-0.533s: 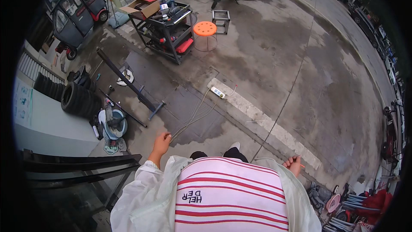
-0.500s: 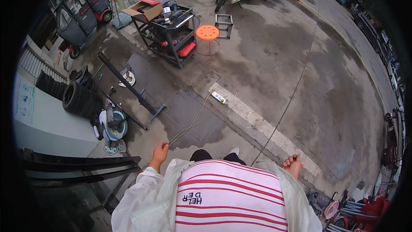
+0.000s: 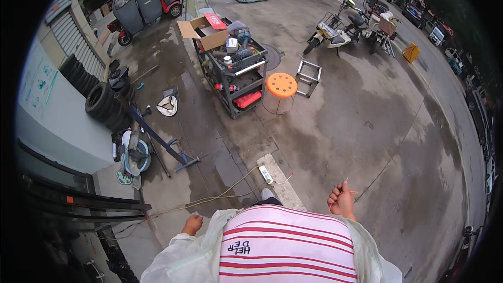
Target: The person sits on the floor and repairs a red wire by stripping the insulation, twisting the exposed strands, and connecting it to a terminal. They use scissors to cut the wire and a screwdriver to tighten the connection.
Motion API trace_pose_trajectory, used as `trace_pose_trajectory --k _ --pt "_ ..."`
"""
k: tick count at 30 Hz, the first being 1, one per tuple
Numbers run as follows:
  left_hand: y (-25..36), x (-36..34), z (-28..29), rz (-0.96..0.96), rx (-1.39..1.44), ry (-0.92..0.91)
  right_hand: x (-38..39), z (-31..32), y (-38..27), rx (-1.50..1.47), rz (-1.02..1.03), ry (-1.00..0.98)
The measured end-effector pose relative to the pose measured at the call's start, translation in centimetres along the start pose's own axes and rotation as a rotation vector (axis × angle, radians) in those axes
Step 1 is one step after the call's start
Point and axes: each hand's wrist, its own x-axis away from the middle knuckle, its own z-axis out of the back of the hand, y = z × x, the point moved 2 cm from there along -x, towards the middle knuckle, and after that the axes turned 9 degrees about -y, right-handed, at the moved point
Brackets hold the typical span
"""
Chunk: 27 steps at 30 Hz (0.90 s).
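Note:
My right hand point(image 3: 341, 202) is raised at my right side, fingers closed on a thin red stick-like thing point(image 3: 347, 188). My left hand point(image 3: 192, 225) hangs low by my left hip in a loose fist and seems to hold nothing. A white power strip point(image 3: 265, 174) lies on the wet concrete just ahead of my shoe point(image 3: 268, 194), and its pale cable point(image 3: 209, 199) runs off to the left. My striped shirt fills the lower edge.
A black tool cart point(image 3: 236, 76) with a cardboard box point(image 3: 201, 30) stands ahead, an orange round stool point(image 3: 281, 86) and a metal frame point(image 3: 308, 77) beside it. Stacked tyres point(image 3: 99, 102), a blue steel stand point(image 3: 160, 144) and a fan point(image 3: 135, 157) lie left. Scooters point(image 3: 340, 23) are parked far right.
I have walked forward toward the cart and stool; the power strip now lies at my feet. My right hand has come up, and my left hand has dropped lower.

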Motion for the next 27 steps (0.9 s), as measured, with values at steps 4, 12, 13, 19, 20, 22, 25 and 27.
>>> trace_pose_trajectory --k 4,12,13,19,20,22,25,27 --pt "15.7 -4.6 -2.5 -0.313 0.025 -0.091 -8.3 -4.1 -4.2 0.218 -0.022 -0.059" --pt "14.6 -5.8 1.7 -0.236 0.482 0.375 -27.4 -20.6 -3.4 0.583 -0.285 -0.340" --pt "13.8 -4.9 1.6 -0.078 0.459 0.445 -29.7 -23.4 -3.4 0.636 -0.307 -0.375" --pt "-2.0 -1.8 -4.7 0.166 0.702 0.801 -43.6 -47.8 2.6 0.723 -0.453 -0.868" --pt "-1.0 -2.5 -6.2 0.389 0.701 0.746 -45.4 -52.8 3.3 0.755 -0.461 -0.920" --pt "6.8 -9.8 -4.7 0.597 0.701 0.583 -50.9 -61.4 4.7 0.722 -0.447 -0.985" --pt "18.3 -15.6 0.7 0.548 0.758 0.521 -59.4 -73.3 7.6 0.667 -0.416 -0.942" --pt "24.0 -17.7 4.3 0.483 0.776 0.529 -64.9 -79.1 10.6 0.606 -0.433 -0.867"
